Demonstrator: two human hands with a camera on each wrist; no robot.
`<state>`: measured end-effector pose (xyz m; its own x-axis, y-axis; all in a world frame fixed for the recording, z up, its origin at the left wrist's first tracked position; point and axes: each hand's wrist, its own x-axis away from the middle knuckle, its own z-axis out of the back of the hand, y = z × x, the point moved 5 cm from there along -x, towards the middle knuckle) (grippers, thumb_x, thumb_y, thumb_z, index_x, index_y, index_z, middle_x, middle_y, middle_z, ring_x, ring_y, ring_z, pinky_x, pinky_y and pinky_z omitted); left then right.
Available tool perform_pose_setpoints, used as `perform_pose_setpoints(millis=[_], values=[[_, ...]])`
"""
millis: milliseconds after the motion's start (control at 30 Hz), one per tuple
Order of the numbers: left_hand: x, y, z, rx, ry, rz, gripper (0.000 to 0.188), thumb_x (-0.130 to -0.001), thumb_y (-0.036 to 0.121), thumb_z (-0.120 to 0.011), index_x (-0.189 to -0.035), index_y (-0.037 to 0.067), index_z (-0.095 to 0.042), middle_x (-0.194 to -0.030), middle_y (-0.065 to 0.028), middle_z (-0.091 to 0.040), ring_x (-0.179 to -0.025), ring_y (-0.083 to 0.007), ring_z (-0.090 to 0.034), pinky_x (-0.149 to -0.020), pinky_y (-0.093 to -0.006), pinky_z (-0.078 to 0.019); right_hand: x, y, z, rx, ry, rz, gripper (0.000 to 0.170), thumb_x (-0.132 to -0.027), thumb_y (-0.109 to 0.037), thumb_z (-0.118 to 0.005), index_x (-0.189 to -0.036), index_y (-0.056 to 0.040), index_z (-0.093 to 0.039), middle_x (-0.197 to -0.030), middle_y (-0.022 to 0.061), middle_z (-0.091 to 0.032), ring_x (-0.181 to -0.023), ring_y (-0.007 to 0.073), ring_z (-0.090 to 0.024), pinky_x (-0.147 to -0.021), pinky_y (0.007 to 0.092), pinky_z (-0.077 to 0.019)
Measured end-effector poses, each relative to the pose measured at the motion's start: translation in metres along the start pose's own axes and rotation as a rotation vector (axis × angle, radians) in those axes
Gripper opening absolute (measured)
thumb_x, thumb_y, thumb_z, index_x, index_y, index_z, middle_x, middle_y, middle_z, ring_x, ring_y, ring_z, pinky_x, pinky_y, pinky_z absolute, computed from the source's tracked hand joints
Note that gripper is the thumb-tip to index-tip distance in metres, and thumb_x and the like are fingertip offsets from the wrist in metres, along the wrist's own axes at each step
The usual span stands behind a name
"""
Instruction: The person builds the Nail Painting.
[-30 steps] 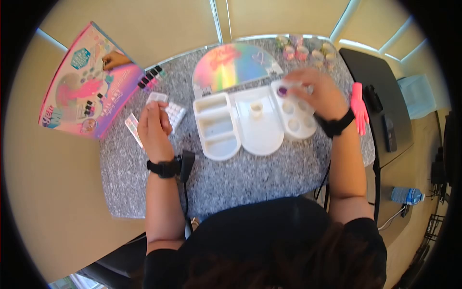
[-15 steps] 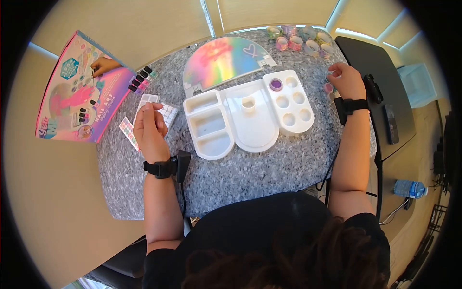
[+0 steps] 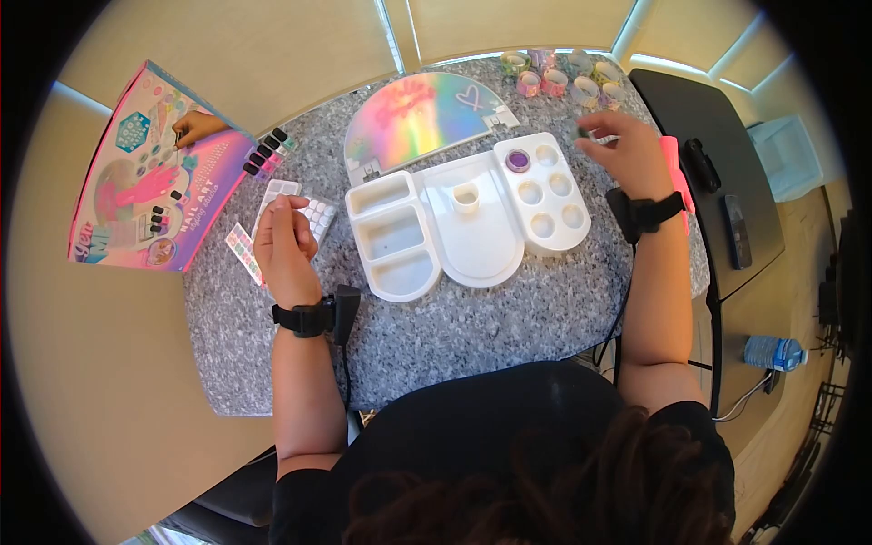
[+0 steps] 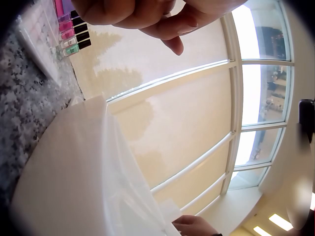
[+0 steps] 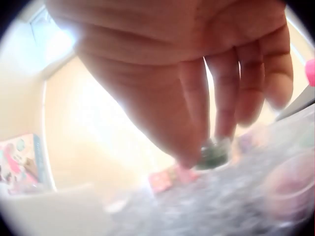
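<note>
My right hand [image 3: 627,154] is raised to the right of the white plastic tray [image 3: 472,250], pinching a small clear pot with dark green contents [image 5: 212,158] between thumb and fingertips. A pot of purple [image 3: 518,161] sits in the top left well of the tray's right section; the other wells there hold nothing. My left hand [image 3: 286,250] hovers left of the tray, fingers loosely curled around nothing. Beneath and behind it lie a white compartment case [image 3: 320,218] and a sticker sheet [image 3: 243,254].
A rainbow lid panel [image 3: 422,118] stands behind the tray. Tape rolls [image 3: 554,84] cluster at the back right. Nail polish bottles [image 3: 268,153] and a nail art box [image 3: 150,182] stand at the left. A pink plastic hand [image 3: 674,163] lies at the right edge, partly hidden.
My right hand left the purple pot in its well, moved right to the table's right side, and now comes back leftward with the green pot. My left hand stays nearly still.
</note>
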<state>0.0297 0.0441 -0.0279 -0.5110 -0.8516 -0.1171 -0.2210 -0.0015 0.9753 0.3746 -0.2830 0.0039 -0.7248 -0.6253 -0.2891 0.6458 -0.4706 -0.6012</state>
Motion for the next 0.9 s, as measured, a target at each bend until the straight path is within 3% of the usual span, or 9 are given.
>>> perform_pose_setpoints(millis=[133,233,300,400,500,667,733,767,900], values=[[0.000,-0.001,0.001,0.003,-0.023,-0.009,0.033,-0.117,0.031,-0.059,-0.106,0.004,-0.075,-0.072,0.0065,-0.050,-0.060,0.0001,-0.032,-0.053,-0.0216,-0.0221,0.011,-0.045,-0.019,-0.161,-0.046,0.085,0.028,-0.089,-0.010,-0.086,-0.116,-0.0017,-0.081,-0.110,0.0137,-0.079,-0.092,0.0233,-0.078,-0.081,0.0374,-0.0632],[0.003,-0.005,-0.004,-0.180,-0.057,0.060,0.031,-0.116,0.030,-0.063,-0.114,0.003,-0.076,-0.085,0.0039,-0.064,-0.070,-0.0028,-0.050,-0.062,-0.0206,-0.0373,0.012,-0.065,-0.024,-0.022,-0.152,0.100,0.027,-0.091,0.000,-0.082,-0.117,0.0001,-0.079,-0.107,0.0112,-0.073,-0.094,0.0223,-0.073,-0.087,0.0352,-0.0659],[0.008,-0.008,-0.021,-0.395,-0.200,0.029,0.029,-0.113,0.029,-0.068,-0.124,0.004,-0.077,-0.107,0.0001,-0.074,-0.093,-0.0088,-0.064,-0.083,-0.0256,-0.0513,0.010,-0.067,-0.025,0.026,-0.165,0.100,0.027,-0.090,0.001,-0.082,-0.117,0.0003,-0.079,-0.107,0.0118,-0.073,-0.093,0.0228,-0.072,-0.086,0.0353,-0.0660],[0.016,-0.006,-0.030,-0.385,-0.277,0.057,0.029,-0.111,0.026,-0.071,-0.130,0.005,-0.076,-0.122,-0.0026,-0.075,-0.110,-0.0129,-0.067,-0.097,-0.0314,-0.0541,0.007,-0.067,-0.025,0.089,-0.179,0.115,0.027,-0.089,0.002,-0.081,-0.116,0.0006,-0.079,-0.105,0.0128,-0.073,-0.092,0.0236,-0.072,-0.085,0.0360,-0.0657],[0.021,-0.001,-0.035,-0.482,-0.306,-0.017,0.031,-0.113,0.027,-0.068,-0.135,0.006,-0.075,-0.130,-0.0043,-0.075,-0.123,-0.0147,-0.066,-0.111,-0.0332,-0.0492,0.007,-0.064,-0.030,0.122,-0.178,0.138,0.027,-0.089,0.002,-0.081,-0.115,0.0000,-0.080,-0.105,0.0132,-0.073,-0.092,0.0248,-0.072,-0.084,0.0371,-0.0648],[0.023,0.000,-0.035,-0.430,-0.331,0.069,0.032,-0.112,0.027,-0.071,-0.136,0.006,-0.074,-0.132,-0.0062,-0.074,-0.123,-0.0161,-0.066,-0.107,-0.0332,-0.0511,0.011,-0.060,-0.025,0.262,-0.178,0.206,0.029,-0.090,-0.004,-0.082,-0.119,-0.0040,-0.081,-0.115,0.0116,-0.077,-0.097,0.0276,-0.074,-0.083,0.0393,-0.0630],[0.025,0.003,-0.037,-0.387,-0.348,0.107,0.032,-0.110,0.027,-0.073,-0.135,0.007,-0.074,-0.135,-0.0082,-0.072,-0.122,-0.0171,-0.067,-0.103,-0.0338,-0.0535,0.015,-0.060,-0.011,0.102,-0.086,0.267,0.032,-0.092,-0.009,-0.083,-0.124,-0.0076,-0.081,-0.124,0.0100,-0.078,-0.107,0.0297,-0.073,-0.084,0.0406,-0.0625],[0.025,0.004,-0.038,-0.381,-0.346,0.116,0.033,-0.110,0.027,-0.073,-0.137,0.008,-0.073,-0.137,-0.0097,-0.071,-0.126,-0.0183,-0.065,-0.106,-0.0351,-0.0520,0.014,-0.049,-0.001,0.122,-0.051,0.199,0.034,-0.088,-0.015,-0.085,-0.121,-0.0076,-0.082,-0.128,0.0149,-0.079,-0.125,0.0382,-0.069,-0.110,0.0473,-0.0546],[0.027,0.002,-0.032,-0.292,-0.353,0.175,0.041,-0.111,0.028,-0.072,-0.145,0.007,-0.067,-0.146,-0.0128,-0.067,-0.141,-0.0231,-0.058,-0.120,-0.0396,-0.0428,0.022,-0.010,0.037,0.455,-0.084,0.009,0.032,-0.089,-0.020,-0.087,-0.119,-0.0107,-0.084,-0.125,0.0141,-0.080,-0.122,0.0359,-0.071,-0.109,0.0466,-0.0556]])
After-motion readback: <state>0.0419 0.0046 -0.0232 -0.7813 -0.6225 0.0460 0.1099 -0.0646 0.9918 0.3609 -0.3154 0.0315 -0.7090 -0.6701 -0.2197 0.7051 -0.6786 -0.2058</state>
